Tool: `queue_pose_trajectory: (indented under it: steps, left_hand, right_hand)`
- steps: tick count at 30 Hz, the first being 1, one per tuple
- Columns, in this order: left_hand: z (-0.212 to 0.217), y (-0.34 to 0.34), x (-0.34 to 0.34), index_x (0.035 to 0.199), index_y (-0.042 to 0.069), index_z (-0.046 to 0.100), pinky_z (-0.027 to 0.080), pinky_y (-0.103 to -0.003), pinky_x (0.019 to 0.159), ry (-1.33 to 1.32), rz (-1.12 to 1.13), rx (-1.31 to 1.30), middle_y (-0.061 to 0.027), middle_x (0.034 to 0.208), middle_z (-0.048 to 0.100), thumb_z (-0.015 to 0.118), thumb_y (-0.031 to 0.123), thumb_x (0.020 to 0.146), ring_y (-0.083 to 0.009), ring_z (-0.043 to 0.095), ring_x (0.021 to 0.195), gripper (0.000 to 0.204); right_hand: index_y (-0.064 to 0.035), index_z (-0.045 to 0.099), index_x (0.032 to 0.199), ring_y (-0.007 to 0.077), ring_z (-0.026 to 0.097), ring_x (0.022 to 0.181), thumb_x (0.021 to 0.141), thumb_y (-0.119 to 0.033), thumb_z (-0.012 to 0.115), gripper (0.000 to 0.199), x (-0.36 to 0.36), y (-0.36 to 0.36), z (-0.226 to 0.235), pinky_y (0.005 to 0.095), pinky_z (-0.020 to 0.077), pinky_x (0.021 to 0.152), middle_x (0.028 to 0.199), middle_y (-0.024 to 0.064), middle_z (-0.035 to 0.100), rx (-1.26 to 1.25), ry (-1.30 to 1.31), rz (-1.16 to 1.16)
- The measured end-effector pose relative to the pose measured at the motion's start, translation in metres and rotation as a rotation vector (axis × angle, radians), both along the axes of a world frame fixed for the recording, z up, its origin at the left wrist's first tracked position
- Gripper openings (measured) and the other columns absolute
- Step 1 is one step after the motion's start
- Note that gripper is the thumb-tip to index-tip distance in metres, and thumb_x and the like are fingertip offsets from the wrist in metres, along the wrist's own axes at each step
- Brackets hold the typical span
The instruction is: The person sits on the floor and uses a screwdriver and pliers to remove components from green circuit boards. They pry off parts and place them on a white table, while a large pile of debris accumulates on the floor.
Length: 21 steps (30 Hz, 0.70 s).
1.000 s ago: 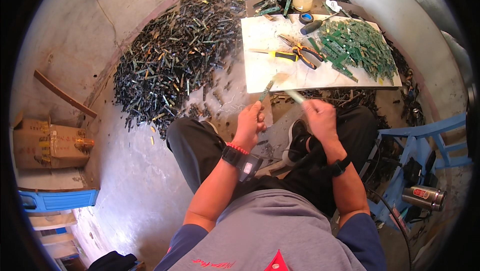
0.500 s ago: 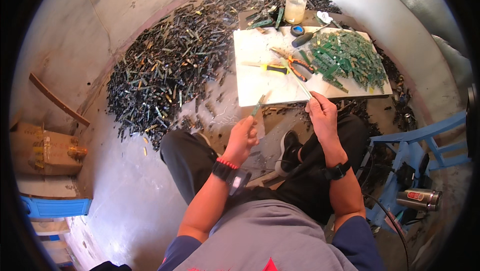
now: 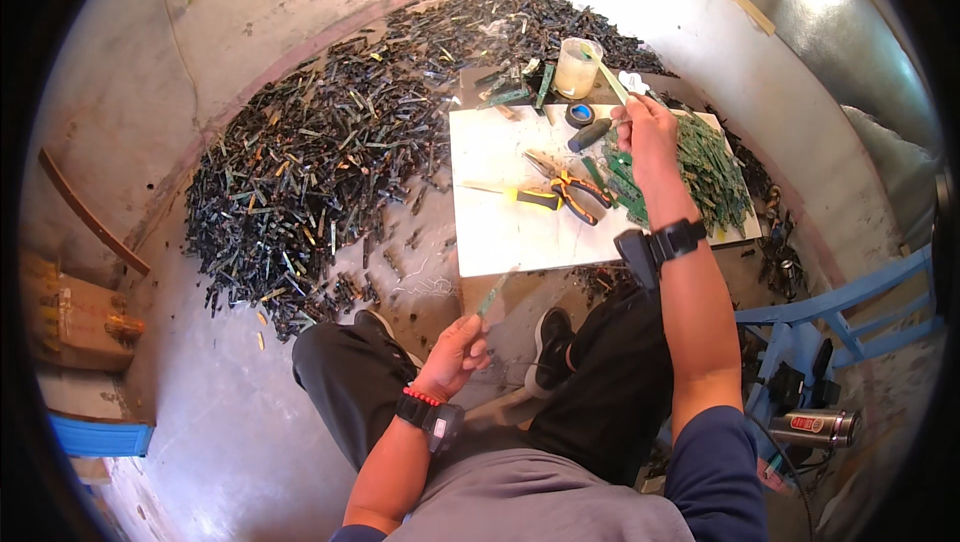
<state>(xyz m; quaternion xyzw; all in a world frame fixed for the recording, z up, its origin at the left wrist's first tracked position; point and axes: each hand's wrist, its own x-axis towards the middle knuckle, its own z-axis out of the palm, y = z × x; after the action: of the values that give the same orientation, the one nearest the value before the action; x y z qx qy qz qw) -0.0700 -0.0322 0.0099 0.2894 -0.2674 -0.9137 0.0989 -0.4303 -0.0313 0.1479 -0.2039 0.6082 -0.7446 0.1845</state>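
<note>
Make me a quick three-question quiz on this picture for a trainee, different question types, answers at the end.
1. True or false: the left hand is empty.
2. The far end of the pale stick in the right hand is at which thing? A) the cardboard box; B) the translucent cup; C) the blue chair.
3. Which two colours are the handles of the pliers on the white board?

Key: 1. False; its fingers hold a thin green strip. 2. B. 3. Orange and black.
</note>
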Motion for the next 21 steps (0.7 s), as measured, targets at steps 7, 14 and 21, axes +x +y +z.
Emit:
queue_pose_trajectory:
  steps: [7, 14, 21]
  left_hand:
    - [-0.006, -0.008, 0.002, 0.094, 0.007, 0.054, 0.035, -0.024, 0.052, -0.007, 0.031, -0.005, 0.0038, 0.062, 0.044, 0.052, 0.031, 0.097, -0.0057, 0.031, 0.046, 0.024]
    - [-0.01, -0.01, 0.003, 0.092, 0.009, 0.054, 0.035, -0.024, 0.052, -0.019, 0.023, -0.002, 0.0032, 0.061, 0.044, 0.05, 0.03, 0.098, -0.0054, 0.03, 0.045, 0.023]
    - [-0.011, -0.008, 0.003, 0.091, 0.008, 0.054, 0.035, -0.024, 0.051, -0.006, -0.01, -0.02, 0.0028, 0.06, 0.044, 0.051, 0.031, 0.098, -0.0055, 0.029, 0.044, 0.024]
  right_hand:
    - [0.0043, 0.05, 0.108, 0.0165, 0.061, 0.063, 0.095, -0.025, 0.051, 0.032, -0.056, -0.05, 0.006, 0.0258, 0.0429, 0.047, 0.088, 0.0161, 0.066, -0.024, -0.187, 0.077]
    - [0.0068, 0.05, 0.12, 0.018, 0.066, 0.077, 0.093, -0.025, 0.055, 0.043, -0.033, -0.037, 0.002, 0.0266, 0.0463, 0.054, 0.089, 0.0144, 0.067, 0.178, 0.266, -0.119]
    - [-0.0049, 0.066, 0.102, 0.0307, 0.06, 0.099, 0.079, -0.023, 0.07, 0.03, 0.076, 0.006, -0.052, 0.0382, 0.0481, 0.086, 0.103, 0.0131, 0.066, 0.609, 1.201, 0.251]
